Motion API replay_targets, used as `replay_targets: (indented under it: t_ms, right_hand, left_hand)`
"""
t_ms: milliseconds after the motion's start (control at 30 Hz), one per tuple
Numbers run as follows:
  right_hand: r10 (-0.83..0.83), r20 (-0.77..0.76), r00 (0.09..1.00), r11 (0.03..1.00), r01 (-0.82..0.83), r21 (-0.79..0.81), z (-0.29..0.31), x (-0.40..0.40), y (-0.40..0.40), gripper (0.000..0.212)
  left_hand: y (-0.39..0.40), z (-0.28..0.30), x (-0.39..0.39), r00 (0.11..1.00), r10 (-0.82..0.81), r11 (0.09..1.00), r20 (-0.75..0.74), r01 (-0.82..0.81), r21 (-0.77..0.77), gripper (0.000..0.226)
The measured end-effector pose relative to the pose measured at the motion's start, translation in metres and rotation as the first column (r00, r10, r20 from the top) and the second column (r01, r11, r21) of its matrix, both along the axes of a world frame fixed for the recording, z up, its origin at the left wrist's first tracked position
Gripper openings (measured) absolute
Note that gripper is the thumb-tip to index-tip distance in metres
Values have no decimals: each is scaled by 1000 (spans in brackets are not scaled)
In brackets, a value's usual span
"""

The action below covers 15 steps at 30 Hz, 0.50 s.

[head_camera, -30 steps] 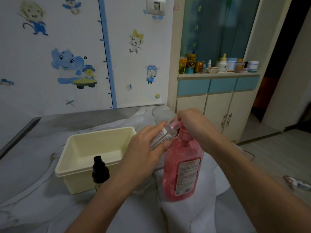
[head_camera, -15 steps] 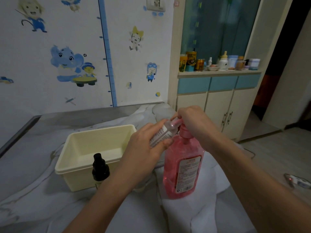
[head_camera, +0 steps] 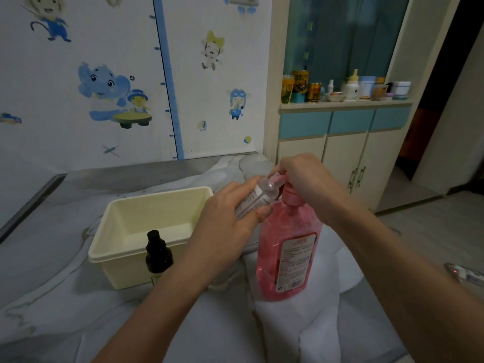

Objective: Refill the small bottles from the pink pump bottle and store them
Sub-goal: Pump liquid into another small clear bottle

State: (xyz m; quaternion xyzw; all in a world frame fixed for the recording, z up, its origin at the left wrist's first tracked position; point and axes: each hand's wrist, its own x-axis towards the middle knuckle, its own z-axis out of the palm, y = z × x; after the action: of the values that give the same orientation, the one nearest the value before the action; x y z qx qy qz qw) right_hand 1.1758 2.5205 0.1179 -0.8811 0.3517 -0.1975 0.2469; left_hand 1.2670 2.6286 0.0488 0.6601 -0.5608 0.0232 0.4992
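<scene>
Left hand [head_camera: 225,226] grips small clear bottle [head_camera: 255,199], tilted; right hand [head_camera: 305,179] curled over pink pump bottle [head_camera: 288,247] head, apparently pressing.

At 10 to 12 o'clock stands a white wall [head_camera: 183,106] with cartoon stickers — a blue elephant [head_camera: 103,89] and a blue height chart stripe [head_camera: 167,79]. At 1 o'clock a cream cabinet [head_camera: 340,158] with teal drawer fronts carries cans and jars on its ledge [head_camera: 343,104], under a dark teal curtain [head_camera: 345,38]. At 3 o'clock lies pale flooring [head_camera: 429,226] — beyond it a dark doorway [head_camera: 424,127]. The light is dim.
</scene>
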Motion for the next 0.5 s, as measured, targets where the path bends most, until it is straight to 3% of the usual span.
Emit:
replay_targets:
  t_ms: [167,233,333,367,400,467,500]
  right_hand:
    - [-29,-95,995,1000,29,-6,8,4,4,18]
    - [-85,-42,996,987,90,131,13,5,2,18]
    - [-103,206,973,909,7,418,14,0,-1,29]
    - [-121,227,966,891,5,454,13,-1,-2,29]
    - [-98,176,980,922,22,388,13,-1,-1,27]
    - [-74,-83,994,994,80,72,12,4,2,16]
    - [-76,-119,990,996,71,-50,11,4,6,12]
  left_hand:
    - [1,2,-2,1000,-3,1000,2,3,-9,41]
    - [2,4,-3,1000,-4,1000,-6,4,-24,41]
    - [2,5,-3,1000,2,1000,-3,-2,-23,44]
    - [2,5,-2,1000,4,1000,-3,-4,-22,45]
    - [2,4,-2,1000,4,1000,-4,-4,-21,45]
    - [1,3,-1,1000,5,1000,2,-5,-13,45]
    - [0,1,0,1000,7,1000,8,-7,-9,45]
